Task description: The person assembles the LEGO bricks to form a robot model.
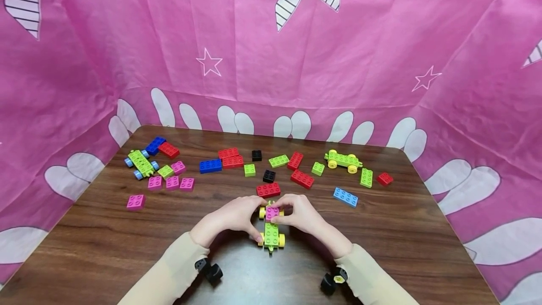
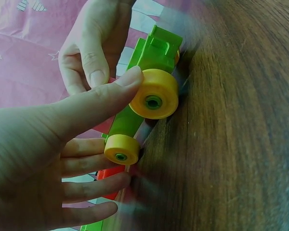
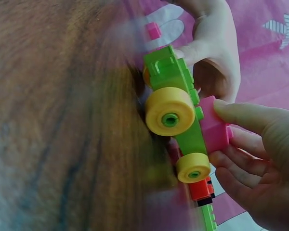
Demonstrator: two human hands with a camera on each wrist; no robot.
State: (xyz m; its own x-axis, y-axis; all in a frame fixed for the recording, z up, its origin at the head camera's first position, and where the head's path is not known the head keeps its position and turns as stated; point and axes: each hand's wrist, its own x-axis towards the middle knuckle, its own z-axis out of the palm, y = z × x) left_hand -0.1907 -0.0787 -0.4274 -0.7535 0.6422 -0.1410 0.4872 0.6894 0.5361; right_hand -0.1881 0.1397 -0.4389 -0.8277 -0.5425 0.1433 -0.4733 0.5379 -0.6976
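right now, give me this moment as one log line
left hand: thumb on yellow wheel | right hand: pinches pink brick | brick: over far half of green base, seating unclear

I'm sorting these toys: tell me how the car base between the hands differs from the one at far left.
The near base has yellow wheels; the far-left base, blue wheels. The near base has a pink brick on top; the far-left base has none. The left hand holds the near base; no hand touches the far-left base. Both are studded lime green.
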